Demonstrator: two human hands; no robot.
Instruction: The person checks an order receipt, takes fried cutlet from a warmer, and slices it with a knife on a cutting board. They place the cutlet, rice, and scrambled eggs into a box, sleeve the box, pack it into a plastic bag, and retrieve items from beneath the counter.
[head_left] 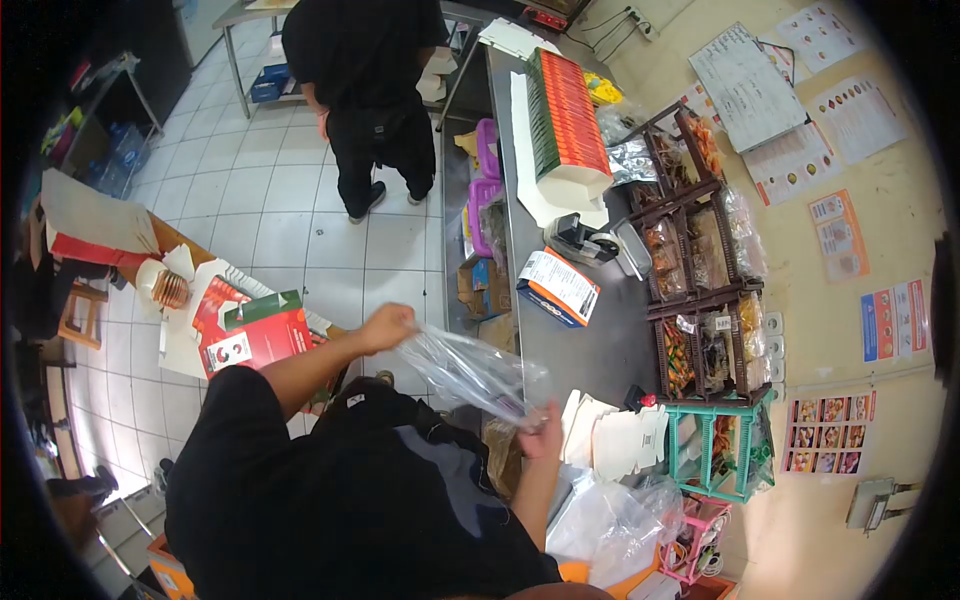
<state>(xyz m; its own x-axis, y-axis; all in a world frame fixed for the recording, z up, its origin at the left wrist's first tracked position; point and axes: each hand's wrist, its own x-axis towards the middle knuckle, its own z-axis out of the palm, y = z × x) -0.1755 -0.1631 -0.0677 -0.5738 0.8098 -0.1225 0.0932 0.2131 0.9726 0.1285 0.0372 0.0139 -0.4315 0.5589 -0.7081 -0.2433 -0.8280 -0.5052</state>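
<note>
A clear plastic bag [470, 372] is stretched between my two hands, in front of my black shirt. My left hand [388, 328] grips its upper left end, fingers closed. At the opposite end, my right hand [540, 430] pinches the bag near the metal counter's edge. White folded cartons [612, 440] lie on the counter just right of my right hand. Below them is a heap of clear plastic bags [635, 515].
The metal counter [615, 345] holds a blue-orange box [558, 288], a tape dispenser [578, 240] and a long row of nested red-green cartons [568, 115]. Brown baskets [700, 250] and a green basket [720, 450] line the wall. Another person [365, 90] stands ahead. Flat cartons [255, 335] lie left.
</note>
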